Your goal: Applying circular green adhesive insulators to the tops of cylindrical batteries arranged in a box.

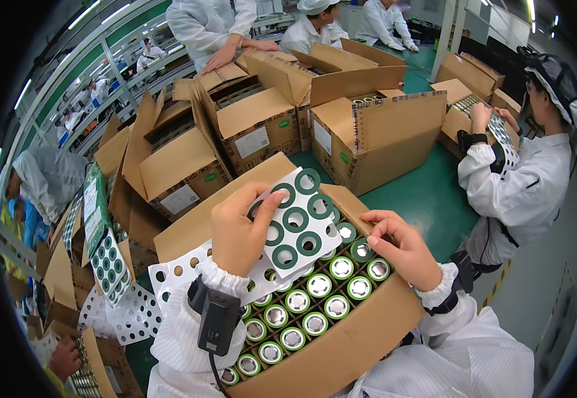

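Observation:
My left hand (239, 229) pinches a white sheet of green ring stickers (305, 230) between thumb and fingers, tilted above an open carton (348, 348). Upright green-wrapped cylindrical battery cells (318, 285) with silver tops fill the carton in rows, parted by cardboard dividers. My right hand (404, 249) is over the carton's right side, fingers apart. Its thumb tip is at a green ring (361, 249) on one cell, and the forefinger reaches to the carton's edge. Under my left wrist lies a white punched backing sheet (179, 268). The held sheet hides some of the cells.
Several open cartons (255, 129) crowd the green table (394, 192) beyond mine. More ring sheets (108, 268) and loose punched backing (126, 315) lie at left. A co-worker (527, 172) handles a similar sheet at right. Other people in white stand at the far side.

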The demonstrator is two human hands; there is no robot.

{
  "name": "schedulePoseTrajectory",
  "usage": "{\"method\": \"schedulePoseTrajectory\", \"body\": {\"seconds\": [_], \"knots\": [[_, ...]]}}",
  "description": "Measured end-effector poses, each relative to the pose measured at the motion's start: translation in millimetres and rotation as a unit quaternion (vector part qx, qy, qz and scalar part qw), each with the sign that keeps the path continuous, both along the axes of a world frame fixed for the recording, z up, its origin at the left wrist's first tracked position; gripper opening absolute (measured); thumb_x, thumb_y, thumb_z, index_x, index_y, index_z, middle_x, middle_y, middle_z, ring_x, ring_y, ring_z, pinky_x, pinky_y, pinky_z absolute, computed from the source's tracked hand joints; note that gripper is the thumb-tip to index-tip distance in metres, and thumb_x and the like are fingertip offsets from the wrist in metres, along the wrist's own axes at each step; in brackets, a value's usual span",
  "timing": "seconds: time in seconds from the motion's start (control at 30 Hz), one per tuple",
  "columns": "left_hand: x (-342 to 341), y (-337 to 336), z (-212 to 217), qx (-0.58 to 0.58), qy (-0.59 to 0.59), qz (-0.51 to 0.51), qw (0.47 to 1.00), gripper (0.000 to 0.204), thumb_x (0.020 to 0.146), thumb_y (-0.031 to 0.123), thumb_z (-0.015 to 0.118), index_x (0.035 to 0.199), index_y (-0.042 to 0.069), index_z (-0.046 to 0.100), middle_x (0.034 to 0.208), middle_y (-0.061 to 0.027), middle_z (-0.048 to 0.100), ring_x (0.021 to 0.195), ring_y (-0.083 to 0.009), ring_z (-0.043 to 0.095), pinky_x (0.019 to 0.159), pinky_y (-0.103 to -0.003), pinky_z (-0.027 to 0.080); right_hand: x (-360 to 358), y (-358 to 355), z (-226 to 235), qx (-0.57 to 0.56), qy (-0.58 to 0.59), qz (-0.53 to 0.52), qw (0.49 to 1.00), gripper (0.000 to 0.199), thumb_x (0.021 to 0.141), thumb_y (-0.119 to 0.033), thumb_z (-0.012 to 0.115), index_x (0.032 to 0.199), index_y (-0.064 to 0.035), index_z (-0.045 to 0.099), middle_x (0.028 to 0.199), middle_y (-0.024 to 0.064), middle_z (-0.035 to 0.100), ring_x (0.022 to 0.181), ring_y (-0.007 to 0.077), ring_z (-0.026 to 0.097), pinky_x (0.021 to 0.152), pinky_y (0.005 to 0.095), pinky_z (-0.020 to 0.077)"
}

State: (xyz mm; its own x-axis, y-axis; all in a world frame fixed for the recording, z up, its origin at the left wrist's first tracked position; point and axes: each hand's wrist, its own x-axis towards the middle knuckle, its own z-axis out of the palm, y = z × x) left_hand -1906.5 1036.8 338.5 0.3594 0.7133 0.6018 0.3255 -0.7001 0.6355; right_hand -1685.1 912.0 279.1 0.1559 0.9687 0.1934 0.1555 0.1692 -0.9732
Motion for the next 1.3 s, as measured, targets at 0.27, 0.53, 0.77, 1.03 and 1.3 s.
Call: {"method": "schedulePoseTrajectory", "body": {"seconds": [0.27, 0.53, 0.77, 1.03, 1.3], "knots": [[3, 1, -3, 0.007, -0.001, 0.014, 1.000, 0.021, 0.082, 0.019, 0.066, 0.082, -0.001, 0.063, 0.066, -0.0117, 0.061, 0.056, -0.0177, 0.057, 0.053, -0.027, 0.044, 1, 1, -3, 0.005, -0.021, -0.011, 1.000, 0.013, 0.085, -0.012, 0.059, 0.082, -0.0004, 0.053, 0.116, 0.0081, 0.049, 0.074, 0.0065, 0.047, 0.070, 0.0217, 0.0410], [2, 2, -3, 0.003, -0.006, 0.011, 1.000, 0.020, 0.082, 0.019, 0.066, 0.082, -0.001, 0.063, 0.065, -0.0114, 0.061, 0.055, -0.0173, 0.057, 0.053, -0.027, 0.044, 1, 2, -1, 0.010, -0.036, -0.009, 0.999, 0.014, 0.084, -0.013, 0.059, 0.082, -0.0003, 0.053, 0.116, 0.0090, 0.050, 0.079, 0.0090, 0.050, 0.072, 0.0223, 0.0418], [2, 2, -4, 0.002, -0.008, 0.012, 1.000, 0.019, 0.082, 0.018, 0.066, 0.081, -0.001, 0.063, 0.064, -0.0107, 0.060, 0.053, -0.0164, 0.055, 0.051, -0.027, 0.042, 2, 1, 2, 0.006, -0.046, 0.003, 0.999, 0.015, 0.084, -0.014, 0.061, 0.082, -0.0011, 0.054, 0.115, 0.0090, 0.049, 0.078, 0.0091, 0.049, 0.070, 0.0219, 0.0412], [2, 2, -3, 0.001, -0.002, 0.014, 1.000, 0.020, 0.082, 0.018, 0.067, 0.082, -0.001, 0.063, 0.065, -0.0111, 0.061, 0.055, -0.0165, 0.056, 0.052, -0.026, 0.043, 3, 2, 4, 0.016, -0.075, 0.001, 0.997, 0.015, 0.083, -0.013, 0.062, 0.080, -0.0012, 0.054, 0.115, 0.0092, 0.049, 0.078, 0.0092, 0.049, 0.069, 0.0224, 0.0415], [1, 2, -3, -0.012, -0.004, 0.016, 1.000, 0.020, 0.082, 0.019, 0.067, 0.082, -0.001, 0.063, 0.065, -0.0107, 0.061, 0.055, -0.0157, 0.056, 0.053, -0.026, 0.044, 4, 2, 7, 0.009, -0.072, 0.008, 0.997, 0.014, 0.084, -0.011, 0.061, 0.080, -0.0008, 0.054, 0.115, 0.0102, 0.049, 0.078, 0.0104, 0.050, 0.069, 0.0235, 0.0425]]}}
